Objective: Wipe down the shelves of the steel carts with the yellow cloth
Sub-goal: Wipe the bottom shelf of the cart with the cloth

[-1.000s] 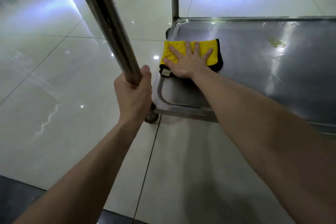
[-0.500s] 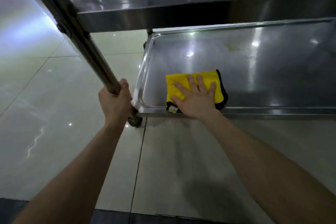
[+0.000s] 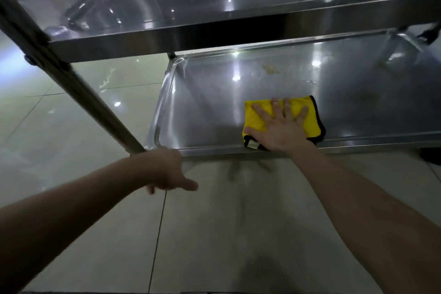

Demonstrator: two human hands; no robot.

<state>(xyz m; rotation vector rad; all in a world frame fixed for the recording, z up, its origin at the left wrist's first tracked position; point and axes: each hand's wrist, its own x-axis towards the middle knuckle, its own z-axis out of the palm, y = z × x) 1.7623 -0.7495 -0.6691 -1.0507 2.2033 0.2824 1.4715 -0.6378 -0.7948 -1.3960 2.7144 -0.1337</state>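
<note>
The steel cart's lower shelf is a shallow tray with a raised rim. A folded yellow cloth with a black edge lies on it near the front rim. My right hand presses flat on the cloth with its fingers spread. Off the cart's front left post, my left hand hangs just in front of the shelf's front left corner, with its fingers loose and holding nothing. A yellowish stain marks the shelf further back.
The upper shelf overhangs the back of the lower one, and its front rim runs across the view. Glossy pale floor tiles surround the cart. A dark caster shows at the right edge.
My left hand has let go of the post and dropped in front of the corner. My right hand has slid the cloth to the right along the front rim. The view has lifted.
</note>
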